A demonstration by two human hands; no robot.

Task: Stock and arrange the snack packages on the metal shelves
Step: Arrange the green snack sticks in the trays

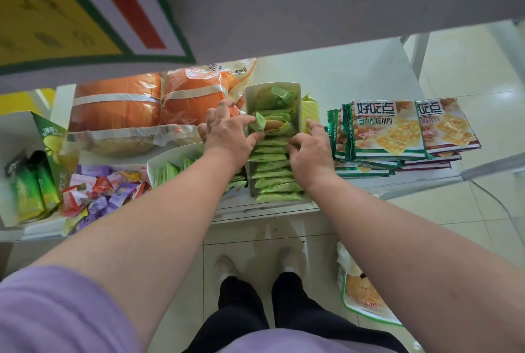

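I am partway through stocking: the white display box [272, 142] on the metal shelf [369, 74] already holds a near-full row of green snack packets [274, 173]. My left hand [227, 131] pinches one green packet [259, 123] at the row's far end; my right hand [309, 150] presses curled fingers onto the row. The box's far end remains loosely filled. The stacked walnut biscuit packs [389, 131] beside the box look arranged.
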